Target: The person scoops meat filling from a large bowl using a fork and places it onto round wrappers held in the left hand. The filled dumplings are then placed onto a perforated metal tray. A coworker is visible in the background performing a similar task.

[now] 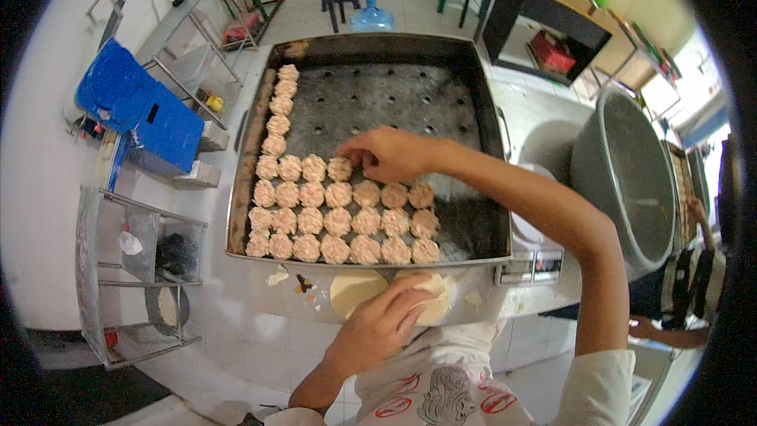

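Rows of shaggy, pinkish dumplings (312, 195) stand in a large square metal steamer tray (465, 102) with a perforated base. They fill the near rows and run up its left side. Over the tray, my right hand (390, 155) has its fingers closed around the last dumpling (339, 170) in the fourth row from the front. At the near edge of the table (489, 288), my left hand (378, 319) pinches pale round dough wrappers (430, 300); its fingertips are partly hidden. Left of them, touching my hand, lies another pale wrapper pile (351, 290).
A big grey tub (635, 177) stands right of the tray, and a scale (536, 256) sits between them. Metal racks (142, 276) and a blue bin (150, 110) line the left wall. Someone's arm (670, 335) shows at far right. Small scraps (303, 284) lie on the table.
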`<action>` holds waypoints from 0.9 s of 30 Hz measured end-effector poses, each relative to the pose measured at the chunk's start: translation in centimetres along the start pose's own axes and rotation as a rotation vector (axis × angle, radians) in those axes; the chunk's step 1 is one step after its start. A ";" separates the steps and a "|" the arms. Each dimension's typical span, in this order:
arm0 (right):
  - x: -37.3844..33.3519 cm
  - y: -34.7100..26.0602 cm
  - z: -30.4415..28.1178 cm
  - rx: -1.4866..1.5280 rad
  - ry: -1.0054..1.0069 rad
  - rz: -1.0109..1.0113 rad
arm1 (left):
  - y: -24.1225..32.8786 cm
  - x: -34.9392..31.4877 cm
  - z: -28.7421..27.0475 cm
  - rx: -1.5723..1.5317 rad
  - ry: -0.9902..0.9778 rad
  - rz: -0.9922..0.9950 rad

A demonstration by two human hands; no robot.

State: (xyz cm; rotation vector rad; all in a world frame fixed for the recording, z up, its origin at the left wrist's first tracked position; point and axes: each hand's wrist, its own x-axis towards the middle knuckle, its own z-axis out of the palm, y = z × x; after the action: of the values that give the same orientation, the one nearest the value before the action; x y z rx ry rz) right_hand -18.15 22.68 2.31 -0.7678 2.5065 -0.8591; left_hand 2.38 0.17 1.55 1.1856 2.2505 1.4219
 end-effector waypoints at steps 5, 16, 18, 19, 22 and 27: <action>-5.8 -2.7 -1.5 -0.296 0.320 -0.046 | 0.9 0.3 0.5 0.209 0.089 -0.098; -33.6 -10.0 -3.7 -0.170 1.013 0.375 | 0.6 1.8 1.2 0.191 0.143 -0.044; -36.8 -10.1 -3.4 -0.216 1.110 0.519 | 0.7 1.6 1.4 0.083 0.268 -0.030; -37.5 -10.5 -2.5 -0.068 1.086 0.424 | 0.9 1.3 1.5 -0.018 0.360 -0.063; -36.0 -11.1 1.3 0.385 0.744 0.023 | 2.0 0.2 2.2 -0.458 0.550 -0.290; -28.5 -11.4 10.7 1.111 0.732 0.233 | 3.8 1.1 4.4 -0.872 0.470 -0.402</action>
State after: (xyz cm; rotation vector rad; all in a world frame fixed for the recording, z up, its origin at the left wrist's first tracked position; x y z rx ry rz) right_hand 13.68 27.55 6.71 0.2612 1.9637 -2.3873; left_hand 6.11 4.61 2.72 0.1266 1.5816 2.2661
